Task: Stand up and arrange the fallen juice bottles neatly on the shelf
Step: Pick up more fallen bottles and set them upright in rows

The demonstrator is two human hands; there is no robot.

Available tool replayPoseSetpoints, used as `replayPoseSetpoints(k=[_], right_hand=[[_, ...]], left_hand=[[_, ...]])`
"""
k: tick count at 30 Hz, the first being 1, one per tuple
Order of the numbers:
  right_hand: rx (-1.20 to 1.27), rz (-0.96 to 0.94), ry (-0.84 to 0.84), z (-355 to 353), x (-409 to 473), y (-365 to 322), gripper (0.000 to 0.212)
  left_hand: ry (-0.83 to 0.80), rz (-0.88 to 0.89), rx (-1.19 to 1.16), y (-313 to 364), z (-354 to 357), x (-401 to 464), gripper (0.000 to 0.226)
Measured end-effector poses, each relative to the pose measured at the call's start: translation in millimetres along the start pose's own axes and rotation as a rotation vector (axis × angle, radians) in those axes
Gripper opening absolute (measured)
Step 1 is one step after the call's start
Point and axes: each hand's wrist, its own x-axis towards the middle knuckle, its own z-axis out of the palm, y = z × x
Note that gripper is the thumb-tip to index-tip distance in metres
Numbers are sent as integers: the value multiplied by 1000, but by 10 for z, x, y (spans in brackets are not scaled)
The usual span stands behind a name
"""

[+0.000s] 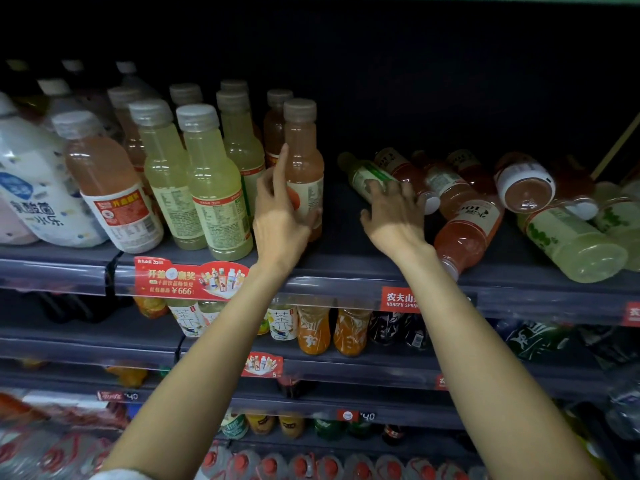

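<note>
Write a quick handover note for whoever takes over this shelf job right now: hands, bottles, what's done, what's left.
Left hand: holds the upright pink bottle at the right end of the standing rows, index finger raised.
Right hand: fingers on the fallen green-label bottle; grip not clear.
Done: pink and yellow bottles stand in rows on the left of the top shelf.
Left: the pile of fallen bottles on the right still lies on its side; stand each one next to the rows.

Two hands (282,202), about seven fallen bottles (467,226).
</note>
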Motion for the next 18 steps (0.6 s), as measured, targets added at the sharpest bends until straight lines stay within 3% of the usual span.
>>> replayPoseSetpoints(k=[6,10,12,15,18], right_hand=[[-76,32,13,2,104,-36,47],[-84,69,42,83,216,-92,46],[-102,97,45,123,257,-115,43],[-178,113,38,139,253,-132,41],[-207,80,38,61,113,-170,45]], left_hand=[[126,206,340,-56,-6,57,67],[97,242,405,-166,-18,88,66],[112,271,387,-169,-13,94,73],[72,389,229,-104,13,50,60],[-9,278,35,-17,58,37,51]])
